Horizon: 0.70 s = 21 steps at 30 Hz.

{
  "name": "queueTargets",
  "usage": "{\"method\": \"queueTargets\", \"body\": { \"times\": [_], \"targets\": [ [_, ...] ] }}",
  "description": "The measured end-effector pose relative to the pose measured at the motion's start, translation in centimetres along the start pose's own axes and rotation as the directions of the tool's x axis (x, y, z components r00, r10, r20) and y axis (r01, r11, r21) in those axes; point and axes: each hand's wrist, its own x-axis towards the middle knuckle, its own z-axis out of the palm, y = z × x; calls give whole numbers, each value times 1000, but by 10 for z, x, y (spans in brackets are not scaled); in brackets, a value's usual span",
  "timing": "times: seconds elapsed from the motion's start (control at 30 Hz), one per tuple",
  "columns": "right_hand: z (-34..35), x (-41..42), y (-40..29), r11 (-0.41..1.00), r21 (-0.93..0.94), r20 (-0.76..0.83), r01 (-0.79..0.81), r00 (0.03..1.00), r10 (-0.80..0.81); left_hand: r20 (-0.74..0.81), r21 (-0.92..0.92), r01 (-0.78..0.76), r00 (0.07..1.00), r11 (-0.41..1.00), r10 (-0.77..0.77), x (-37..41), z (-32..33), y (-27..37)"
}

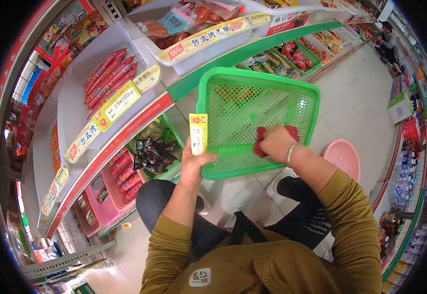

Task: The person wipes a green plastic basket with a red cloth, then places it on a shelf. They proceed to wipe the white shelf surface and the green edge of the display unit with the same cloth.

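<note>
A green perforated plastic basket is held tilted in front of me above the tiled floor. Its inside faces me and holds no goods. My left hand grips the basket's left edge, thumb over the rim. Just above that thumb, a yellow-and-white price tag with handwriting hangs on the same edge. My right hand presses a dark red cloth against the basket's mesh on the right side. Parts of the cloth lie hidden beneath the fingers.
A pink plastic basin stands on the floor at right. White bins of packaged sausages line the shelf at left. Below are a pink basket and black-wrapped snacks. Another person is far down the aisle beside stocked shelves.
</note>
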Motion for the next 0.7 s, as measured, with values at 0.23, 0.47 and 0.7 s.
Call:
{"method": "queueTargets", "body": {
  "times": [0.23, 0.47, 0.7],
  "targets": [
    [-26, -24, -4, 763, 588, -463, 269, 885, 45, -36, 53, -80, 996, 995, 82, 7, 7, -20],
    [-13, -16, -78, 874, 345, -523, 341, 843, -123, -147, 41, -73, 986, 996, 78, 9, 11, -23],
    [32, -69, 7, 791, 468, -375, 393, 899, -225, -90, -1, -3, 996, 1000, 3, 6, -4, -24]
  ]
}}
